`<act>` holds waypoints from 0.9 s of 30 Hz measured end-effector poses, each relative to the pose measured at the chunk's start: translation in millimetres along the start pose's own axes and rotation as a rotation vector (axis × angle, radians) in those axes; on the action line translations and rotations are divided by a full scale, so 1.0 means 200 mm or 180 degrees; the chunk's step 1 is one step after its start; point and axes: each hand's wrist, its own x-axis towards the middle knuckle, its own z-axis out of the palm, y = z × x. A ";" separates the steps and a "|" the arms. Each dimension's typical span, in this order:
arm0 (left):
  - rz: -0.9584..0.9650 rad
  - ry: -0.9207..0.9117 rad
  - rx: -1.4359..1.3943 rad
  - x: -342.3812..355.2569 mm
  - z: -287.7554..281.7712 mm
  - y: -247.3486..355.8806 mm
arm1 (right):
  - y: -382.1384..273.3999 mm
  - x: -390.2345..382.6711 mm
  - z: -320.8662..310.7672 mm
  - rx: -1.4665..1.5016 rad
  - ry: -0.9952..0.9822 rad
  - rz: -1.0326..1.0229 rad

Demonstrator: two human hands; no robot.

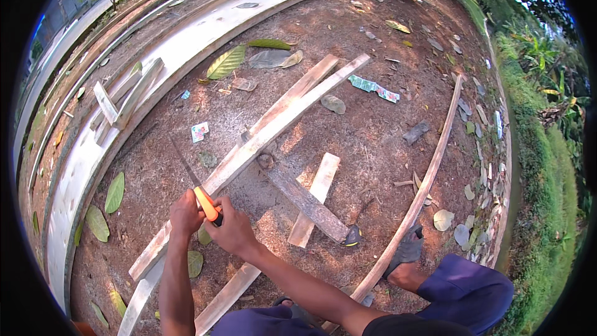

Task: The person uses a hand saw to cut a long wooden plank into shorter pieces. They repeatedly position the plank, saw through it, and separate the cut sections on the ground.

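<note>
Both my hands are closed at the orange and black handle of a hand saw (208, 205). Its narrow dark blade points up and to the left; the teeth are too small to make out. My right hand (232, 229) grips the black butt end, and my left hand (186, 213) has its fingers on the orange part towards the blade. The hands are over a long pale wooden batten (280, 118) that slants across the ground and rests over a short log (305, 202). A second batten (303, 90) lies alongside its far part.
A short board (317, 196) lies under the log, with a small black and yellow object (352, 236) at the log's end. Another long batten (430, 177) runs by my sandalled foot (407, 252). Wide pale planks (205, 31) fill the left; leaves (227, 62) litter the soil.
</note>
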 end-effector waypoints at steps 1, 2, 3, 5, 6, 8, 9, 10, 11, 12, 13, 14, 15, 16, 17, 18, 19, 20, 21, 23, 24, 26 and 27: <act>0.0038 -0.0004 0.0014 0.00 -0.02 0.01 | -0.04 -0.01 -0.02 0.0143 0.0044 -0.0019; 0.0062 0.0001 0.0025 0.01 -0.04 0.02 | -0.09 -0.01 -0.04 0.0280 0.0071 -0.0048; 0.0151 0.0078 -0.0029 0.00 -0.02 0.01 | -0.14 -0.01 -0.08 0.0284 -0.0017 -0.0027; 0.0288 0.0251 -0.0136 0.01 0.00 -0.01 | -0.15 0.06 -0.09 0.0059 -0.0215 -0.0151; 0.0240 0.0205 -0.0155 0.01 0.00 0.02 | -0.12 0.07 -0.08 -0.0078 -0.0321 -0.0161; 0.0128 0.0117 -0.0192 0.02 0.01 0.06 | -0.07 0.09 -0.08 -0.0037 -0.0157 -0.0102; 0.0142 0.0135 -0.0133 0.02 0.01 0.04 | -0.08 0.10 -0.07 -0.0005 -0.0089 -0.0121; 0.0158 0.0152 -0.0078 0.02 0.02 0.02 | -0.08 0.10 -0.05 0.0093 0.0011 -0.0142; 0.0177 0.0168 -0.0027 0.02 0.03 0.00 | -0.07 0.08 -0.03 0.0188 0.0113 -0.0162; 0.0099 0.0128 0.0011 0.02 0.02 0.00 | -0.08 0.05 -0.01 0.0291 0.0207 -0.0183; 0.0021 0.0088 0.0046 0.02 0.00 0.01 | -0.07 0.02 -0.01 0.0201 0.0147 -0.0179; -0.0056 0.0047 0.0080 0.02 -0.01 0.01 | -0.05 -0.02 -0.03 0.0109 0.0087 -0.0173; -0.0074 -0.0025 0.0161 0.01 -0.03 0.02 | -0.04 -0.08 -0.06 0.0027 0.0003 -0.0156; -0.0117 -0.0098 0.0251 0.00 -0.07 0.03 | -0.06 -0.18 -0.12 0.0045 -0.0141 -0.0040; -0.0165 -0.0155 0.0341 -0.01 -0.10 0.03 | -0.08 -0.30 -0.21 0.0056 -0.0288 0.0060; -0.0180 -0.0156 0.0309 0.00 -0.11 0.06 | -0.08 -0.44 -0.31 -0.0057 -0.0275 0.0111; -0.0194 -0.0179 0.0267 0.00 -0.09 0.10 | -0.05 -0.58 -0.39 -0.0174 -0.0261 0.0184; -0.0238 -0.0177 0.0275 0.00 -0.11 0.11 | -0.06 -0.73 -0.46 -0.0076 -0.0280 0.0213; -0.0343 -0.0256 0.0264 -0.01 -0.12 0.12 | -0.06 -0.82 -0.50 0.0035 -0.0311 0.0269; -0.0291 -0.0172 0.0219 -0.01 -0.08 0.09 | -0.04 -0.79 -0.47 -0.0066 -0.0313 0.0217; -0.0228 -0.0137 0.0193 -0.01 -0.06 0.10 | -0.03 -0.77 -0.46 -0.0114 -0.0278 0.0201; -0.0241 -0.0193 0.0170 0.00 -0.05 0.11 | -0.05 -0.44 -0.32 -0.0066 -0.0141 -0.0045; -0.0247 -0.0240 0.0162 0.01 -0.03 0.12 | 0.00 -0.24 -0.23 -0.0123 -0.0100 -0.0111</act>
